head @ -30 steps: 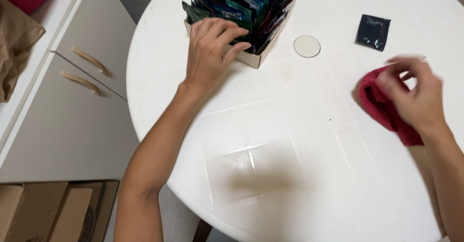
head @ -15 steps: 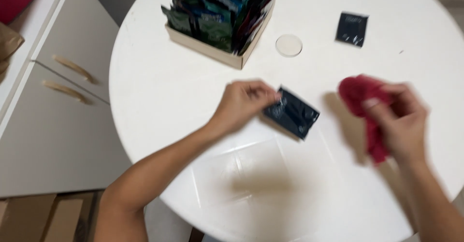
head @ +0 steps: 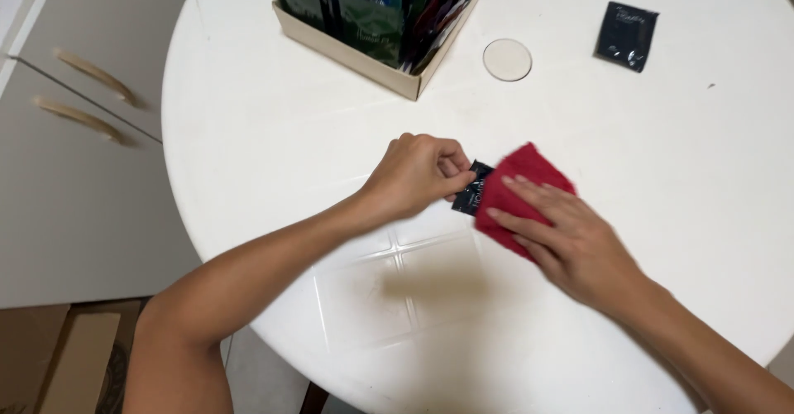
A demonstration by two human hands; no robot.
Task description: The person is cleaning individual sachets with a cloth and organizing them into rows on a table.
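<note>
White round tabletop (head: 273, 157) carries a box of sachets (head: 376, 17). Left hand (head: 418, 174) pinches a dark sachet (head: 471, 195), pinning it flat, while right hand (head: 562, 232) lies open, pressing a red cloth (head: 521, 191) over it.

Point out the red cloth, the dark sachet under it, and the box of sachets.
red cloth (head: 519, 184), head view, its bare upper part.
dark sachet (head: 470, 197), head view, its exposed left end.
box of sachets (head: 364, 55), head view, its pale front wall.

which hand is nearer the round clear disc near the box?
Left. The left hand lies below and left of the disc; the right hand, pressing the red cloth, is farther below.
</note>
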